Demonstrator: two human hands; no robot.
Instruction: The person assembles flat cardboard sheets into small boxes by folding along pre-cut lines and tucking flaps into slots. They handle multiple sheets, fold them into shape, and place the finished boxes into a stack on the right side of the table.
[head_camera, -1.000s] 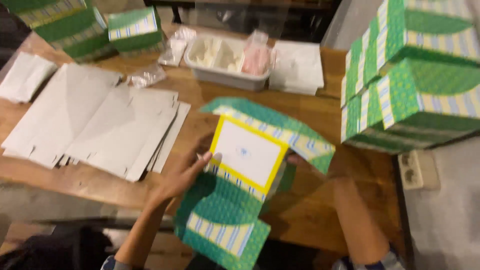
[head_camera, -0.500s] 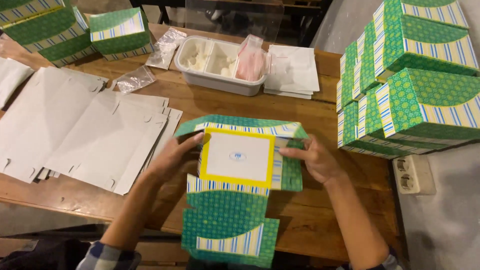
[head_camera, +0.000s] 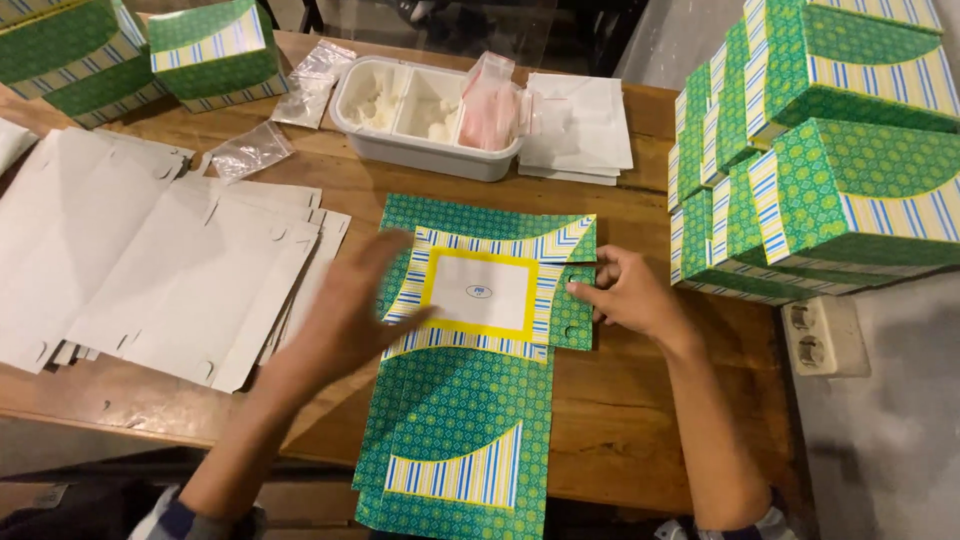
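Carton blank (head_camera: 470, 390) flat on table (head_camera: 640, 440) | right hand (head_camera: 625, 292) grip pinching its edge | left hand (head_camera: 345, 315) released, above it

The left hand (head_camera: 345, 315) is motion-blurred, covering the flat box's (head_camera: 470, 400) left edge.

A flat green patterned carton (head_camera: 470, 400) with a yellow-framed white label panel (head_camera: 480, 293) lies at centre. Folded green striped boxes (head_camera: 830, 150) stack at three o'clock, more (head_camera: 130, 50) at eleven.
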